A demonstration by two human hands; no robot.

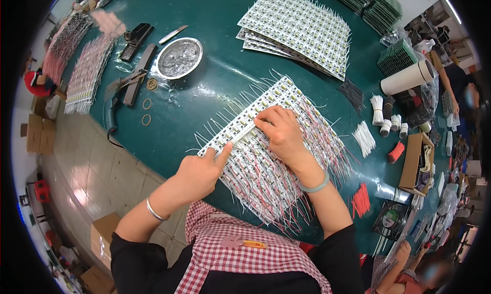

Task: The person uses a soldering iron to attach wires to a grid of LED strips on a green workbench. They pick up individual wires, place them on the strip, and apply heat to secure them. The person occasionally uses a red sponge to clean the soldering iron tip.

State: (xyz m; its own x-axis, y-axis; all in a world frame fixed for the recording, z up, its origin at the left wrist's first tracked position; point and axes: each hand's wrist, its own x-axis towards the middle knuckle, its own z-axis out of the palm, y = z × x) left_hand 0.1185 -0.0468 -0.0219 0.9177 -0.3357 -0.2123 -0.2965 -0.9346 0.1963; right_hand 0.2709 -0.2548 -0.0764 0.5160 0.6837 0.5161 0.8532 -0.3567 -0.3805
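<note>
A panel of small white circuit boards [266,102] lies slanted before me, with thin white wires along its far edge and a thick fringe of white and red wires [271,179] toward me. My left hand [200,175] is at the panel's left part, its index finger stretched out and pressing on the boards, the other fingers bent. Farther right, my right hand [283,135] has thumb and forefinger pinched together at the boards' surface. What lies in that pinch is too small to make out. Between the two hands runs a narrow white strip [243,135].
Stacked wired panels [296,30] lie at the back. A metal bowl [179,58], a soldering iron [111,115] and rubber bands [147,103] sit left. To the right are wire bundles [363,139], red wires [361,200], a cardboard box [412,163] and a white tube [407,77]. Co-workers sit at right.
</note>
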